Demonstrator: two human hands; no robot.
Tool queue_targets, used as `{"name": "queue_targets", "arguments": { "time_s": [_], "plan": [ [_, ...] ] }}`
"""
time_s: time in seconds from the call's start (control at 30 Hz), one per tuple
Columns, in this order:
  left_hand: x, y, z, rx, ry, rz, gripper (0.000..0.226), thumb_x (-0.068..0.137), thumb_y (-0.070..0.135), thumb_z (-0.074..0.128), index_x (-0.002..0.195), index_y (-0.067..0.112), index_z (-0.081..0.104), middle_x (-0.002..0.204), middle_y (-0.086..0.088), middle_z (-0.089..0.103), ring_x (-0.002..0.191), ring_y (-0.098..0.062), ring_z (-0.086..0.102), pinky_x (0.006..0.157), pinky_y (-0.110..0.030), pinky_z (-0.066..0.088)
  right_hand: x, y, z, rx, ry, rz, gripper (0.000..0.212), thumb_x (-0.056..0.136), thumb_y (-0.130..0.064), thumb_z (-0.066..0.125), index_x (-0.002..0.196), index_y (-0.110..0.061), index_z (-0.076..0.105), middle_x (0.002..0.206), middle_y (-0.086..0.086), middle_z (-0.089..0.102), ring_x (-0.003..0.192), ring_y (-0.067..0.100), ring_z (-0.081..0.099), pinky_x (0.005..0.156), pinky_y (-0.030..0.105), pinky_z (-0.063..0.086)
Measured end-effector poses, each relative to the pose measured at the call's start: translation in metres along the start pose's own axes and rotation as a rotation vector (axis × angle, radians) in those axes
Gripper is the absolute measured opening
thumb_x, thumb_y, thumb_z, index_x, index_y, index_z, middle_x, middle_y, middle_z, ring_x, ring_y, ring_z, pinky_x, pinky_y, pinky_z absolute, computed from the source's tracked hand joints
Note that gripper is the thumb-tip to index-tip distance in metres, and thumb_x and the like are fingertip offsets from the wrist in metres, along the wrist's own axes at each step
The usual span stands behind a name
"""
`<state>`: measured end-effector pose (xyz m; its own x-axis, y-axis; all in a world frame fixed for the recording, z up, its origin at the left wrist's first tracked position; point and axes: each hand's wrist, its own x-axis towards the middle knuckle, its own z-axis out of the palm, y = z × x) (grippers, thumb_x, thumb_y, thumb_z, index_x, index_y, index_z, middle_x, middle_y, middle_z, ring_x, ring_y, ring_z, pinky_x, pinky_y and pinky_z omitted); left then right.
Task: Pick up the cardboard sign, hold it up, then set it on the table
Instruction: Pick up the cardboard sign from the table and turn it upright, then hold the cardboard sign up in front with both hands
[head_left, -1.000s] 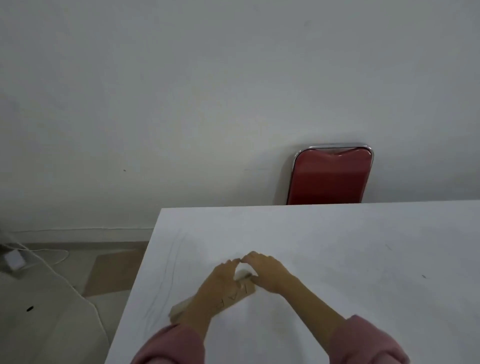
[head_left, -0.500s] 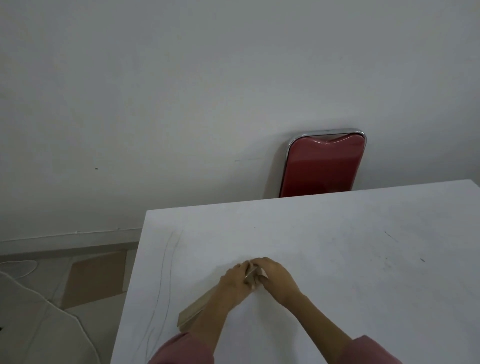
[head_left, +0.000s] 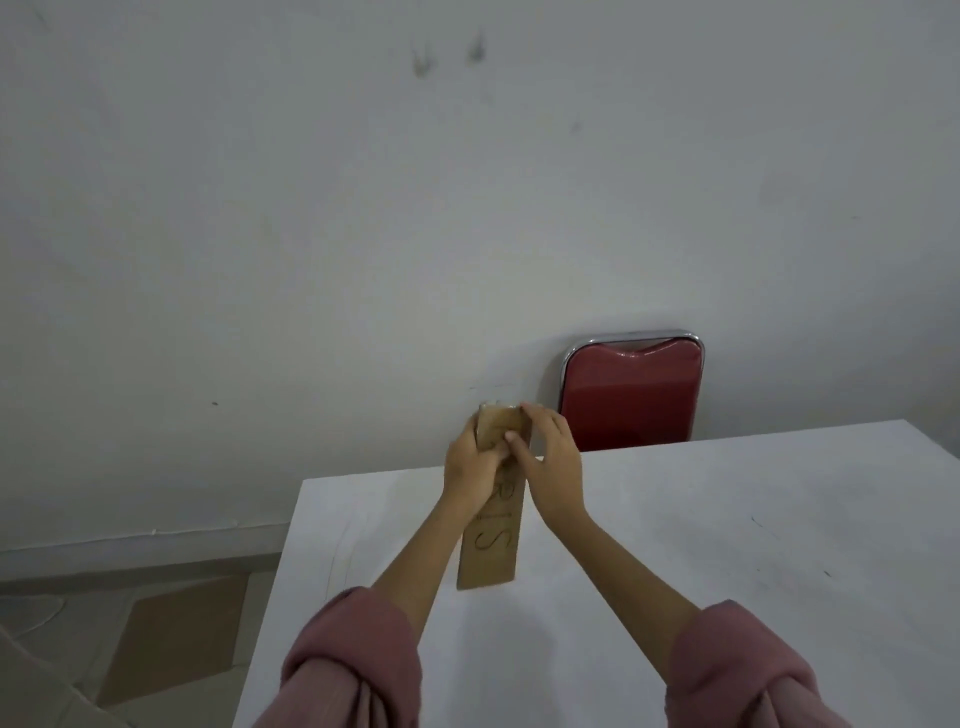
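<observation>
Cardboard is what we hold: the long brown cardboard sign (head_left: 492, 540) hangs lengthwise in front of us, lifted off the white table (head_left: 675, 545), its far end pinched between our two hands and its near end free above the tabletop. Our left hand (head_left: 470, 470) is wrapped around the sign's left edge near the top, while our right hand (head_left: 550, 462) clasps the same end from the right, thumb across the face; letters run down it, an R, an I and an S readable below our fingers. Pink sleeves (head_left: 358, 665) cover our forearms, and a red chair (head_left: 631, 392) stands against the wall behind the table's far edge.
</observation>
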<state>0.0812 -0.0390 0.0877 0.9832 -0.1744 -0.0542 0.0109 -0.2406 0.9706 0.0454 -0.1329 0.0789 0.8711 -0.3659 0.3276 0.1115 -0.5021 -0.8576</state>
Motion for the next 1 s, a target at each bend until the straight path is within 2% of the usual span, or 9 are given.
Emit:
{"name": "queue_targets", "arguments": {
  "time_s": [0.13,0.2,0.27,0.33,0.47,0.57,0.73,0.83,1.0],
  "plan": [
    [0.004,0.055,-0.006,-0.469,0.190,-0.029,0.035,0.083,0.015,0.062,0.117,0.010,0.057,0.110,-0.011,0.065,0.096,-0.026,0.062,0.084,-0.037,0.052,0.015,-0.028,-0.018,0.152,-0.008,0.137,0.044,0.084,-0.037,0.061,0.125,-0.023,0.052,0.112,-0.008,0.057,0.108,0.008,0.052,0.099,0.028,0.041],
    [0.009,0.078,-0.011,-0.771,0.250,-0.059,0.031,0.084,0.012,0.062,0.114,0.009,0.057,0.107,-0.013,0.064,0.093,-0.030,0.062,0.084,-0.045,0.054,0.019,-0.035,-0.027,0.019,-0.001,0.134,0.028,0.081,-0.049,0.059,0.099,-0.028,0.060,0.089,-0.012,0.063,0.091,0.013,0.061,0.094,0.039,0.047],
    [0.009,0.095,-0.017,-0.905,0.269,-0.024,0.027,0.085,0.015,0.061,0.112,0.014,0.056,0.098,-0.007,0.066,0.088,-0.026,0.064,0.072,-0.040,0.058,0.022,-0.041,-0.036,-0.077,0.051,0.130,0.027,0.078,-0.056,0.058,0.079,-0.029,0.053,0.075,-0.013,0.057,0.081,0.015,0.059,0.091,0.046,0.045],
    [0.006,0.105,-0.021,-0.986,0.272,-0.004,0.030,0.087,0.019,0.059,0.116,0.017,0.054,0.096,0.000,0.065,0.085,-0.018,0.064,0.061,-0.030,0.055,0.026,-0.045,-0.047,0.027,0.124,0.156,0.030,0.075,-0.053,0.064,0.090,-0.029,0.055,0.091,-0.006,0.056,0.089,0.016,0.055,0.095,0.046,0.043],
    [0.004,0.107,-0.022,-1.188,0.258,-0.047,0.048,0.086,0.025,0.059,0.132,0.017,0.046,0.129,-0.006,0.058,0.117,-0.024,0.057,0.093,-0.042,0.050,0.034,-0.058,-0.065,0.603,0.120,0.256,0.083,0.072,-0.033,0.075,0.138,-0.025,0.025,0.122,0.004,0.048,0.111,0.019,0.052,0.100,0.038,0.045],
    [0.000,0.110,-0.021,-1.217,0.240,-0.053,0.049,0.085,0.030,0.059,0.131,0.016,0.048,0.129,-0.009,0.058,0.117,-0.026,0.056,0.092,-0.044,0.050,0.042,-0.064,-0.071,0.826,0.087,0.323,0.086,0.072,-0.023,0.076,0.138,-0.028,0.021,0.106,-0.003,0.057,0.097,0.017,0.061,0.097,0.049,0.049],
    [-0.005,0.125,-0.035,-1.187,0.200,0.011,0.051,0.084,0.026,0.060,0.132,0.018,0.044,0.122,-0.011,0.053,0.107,-0.027,0.052,0.082,-0.039,0.052,0.059,-0.070,-0.099,0.924,-0.008,0.220,0.055,0.078,-0.011,0.069,0.125,-0.017,0.041,0.103,0.004,0.061,0.084,0.017,0.064,0.070,0.031,0.052],
    [-0.006,0.137,-0.044,-1.006,0.117,0.129,0.059,0.086,0.017,0.056,0.139,0.018,0.031,0.122,-0.010,0.052,0.100,-0.024,0.054,0.077,-0.034,0.051,0.072,-0.078,-0.120,0.919,-0.042,0.142,0.049,0.087,-0.012,0.059,0.131,-0.018,0.039,0.103,0.000,0.059,0.086,0.013,0.061,0.070,0.027,0.049],
    [-0.012,0.163,-0.058,-0.613,0.059,0.311,0.040,0.088,0.005,0.046,0.124,0.022,0.047,0.099,0.002,0.059,0.093,-0.018,0.055,0.075,-0.031,0.051,0.090,-0.093,-0.152,0.870,-0.061,0.011,0.040,0.100,-0.021,0.031,0.139,-0.014,0.033,0.121,0.002,0.049,0.098,0.007,0.052,0.080,0.020,0.047]
  ]
}}
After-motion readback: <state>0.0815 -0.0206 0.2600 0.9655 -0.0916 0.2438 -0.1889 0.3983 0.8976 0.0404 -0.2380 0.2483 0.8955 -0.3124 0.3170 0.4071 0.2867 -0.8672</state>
